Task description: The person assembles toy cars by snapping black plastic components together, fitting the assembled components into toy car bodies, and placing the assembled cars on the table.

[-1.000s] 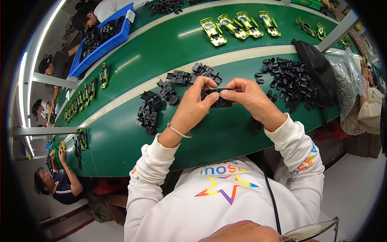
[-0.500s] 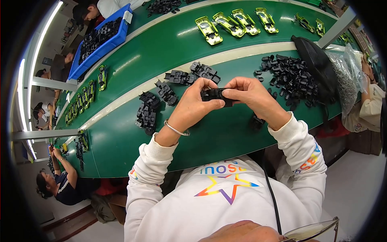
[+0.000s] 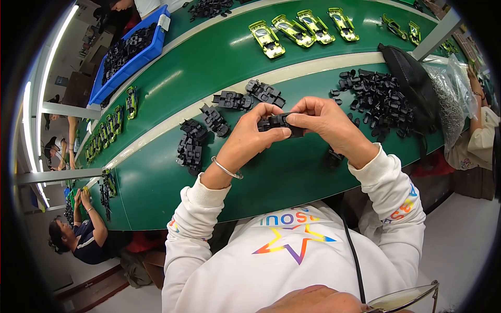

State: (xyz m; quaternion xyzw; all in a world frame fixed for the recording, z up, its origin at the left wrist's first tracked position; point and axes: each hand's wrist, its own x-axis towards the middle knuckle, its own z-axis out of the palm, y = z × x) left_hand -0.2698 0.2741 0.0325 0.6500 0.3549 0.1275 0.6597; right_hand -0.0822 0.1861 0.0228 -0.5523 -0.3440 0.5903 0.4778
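Thumbs (image 3: 298, 120) moved apart, left hand (image 3: 244, 134) and right hand (image 3: 330, 126) gripping one black part (image 3: 273, 121), its exact shape unclear.

Factory floor, assembly line. Long green surface (image 3: 250, 188), pale-edged lane (image 3: 209, 62) running alongside; yellow-green toy-car bodies (image 3: 315, 27) set out in rows on the lane. Black plastic parts (image 3: 378, 101) heaped in bulk on the surface, more in a blue crate (image 3: 133, 65) (upper left, well filled). Co-workers (image 3: 90, 241) along the line, metal bars (image 3: 60, 175) between, tube lights (image 3: 56, 45) above.
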